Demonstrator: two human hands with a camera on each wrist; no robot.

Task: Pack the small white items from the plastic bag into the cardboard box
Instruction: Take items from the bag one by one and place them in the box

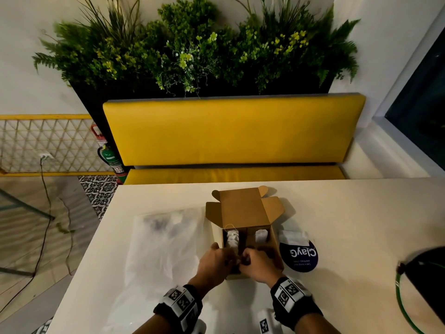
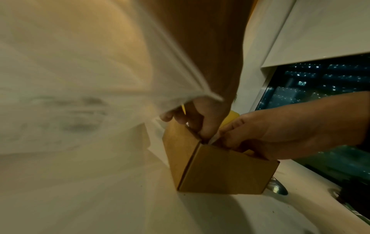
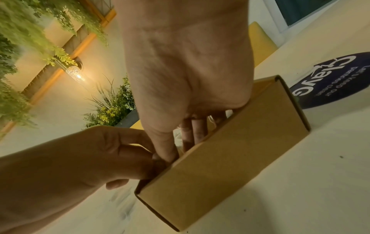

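Note:
The open cardboard box stands mid-table with its lid flaps up. Small white items sit in its left compartment, and another one in the right. Both hands meet at the box's near-left corner. My left hand curls its fingers over the rim and pinches a small white item. My right hand reaches thumb and fingers down into the box and pinches the same item; most of it is hidden. The clear plastic bag lies flat to the left of the box.
A round dark blue sticker lies right of the box with a white packet on its far edge. A black object with a green hoop is at the table's right edge. A yellow bench stands behind the table.

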